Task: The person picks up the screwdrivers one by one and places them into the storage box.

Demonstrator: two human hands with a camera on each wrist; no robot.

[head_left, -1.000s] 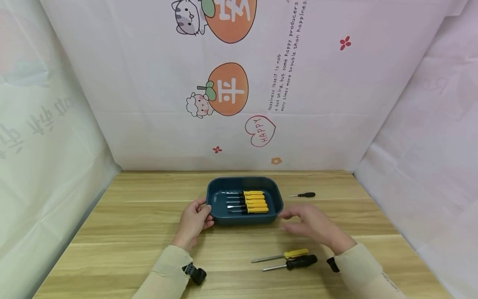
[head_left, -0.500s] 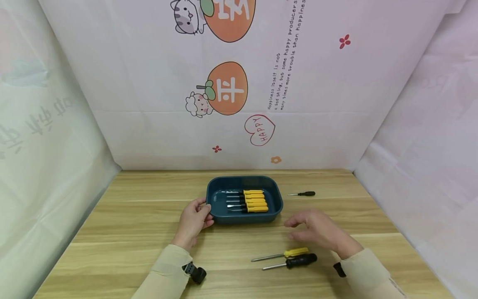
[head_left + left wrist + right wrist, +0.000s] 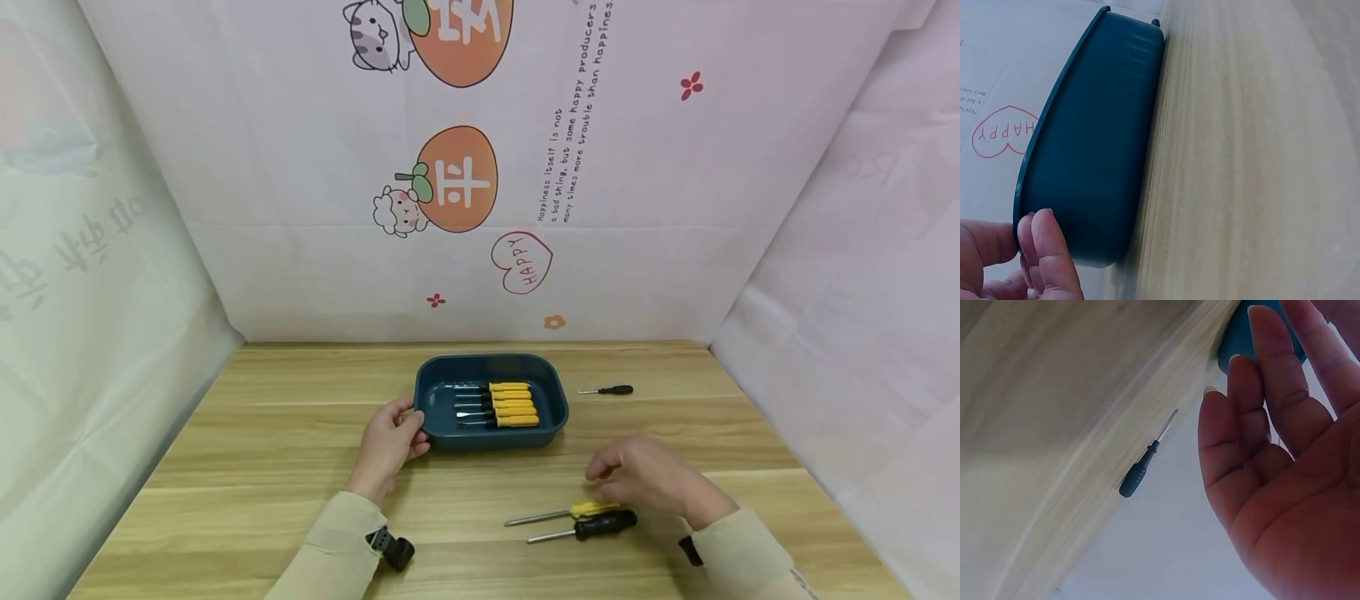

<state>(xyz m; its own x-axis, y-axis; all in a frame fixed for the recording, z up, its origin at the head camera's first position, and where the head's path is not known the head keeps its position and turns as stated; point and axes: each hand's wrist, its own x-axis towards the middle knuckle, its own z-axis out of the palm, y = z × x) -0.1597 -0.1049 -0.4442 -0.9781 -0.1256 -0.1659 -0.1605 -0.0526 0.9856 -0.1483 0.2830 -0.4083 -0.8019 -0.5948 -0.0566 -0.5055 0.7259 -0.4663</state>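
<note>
My left hand (image 3: 385, 442) pinches the rim of a dark teal box (image 3: 487, 442) at its front left corner; the left wrist view shows the thumb on one side of the wall and fingertips (image 3: 1050, 247) on the other. Several yellow-handled screwdrivers (image 3: 513, 407) lie side by side in the box. My right hand (image 3: 651, 479) hovers with loosely bent fingers and nothing in them, just above a yellow-handled screwdriver (image 3: 585, 509), its fingertips overlapping the handle's end in the head view. In front of that one lies a larger black-handled screwdriver (image 3: 603, 525).
A small black screwdriver (image 3: 617, 390) lies on the wooden table (image 3: 300, 392) to the right of the box. Printed white cloth (image 3: 322, 275) walls in the table at the back and both sides.
My right hand has drawn back from the box's right front corner toward me, down to the yellow screwdriver on the table. The left hand and the box stay put.
</note>
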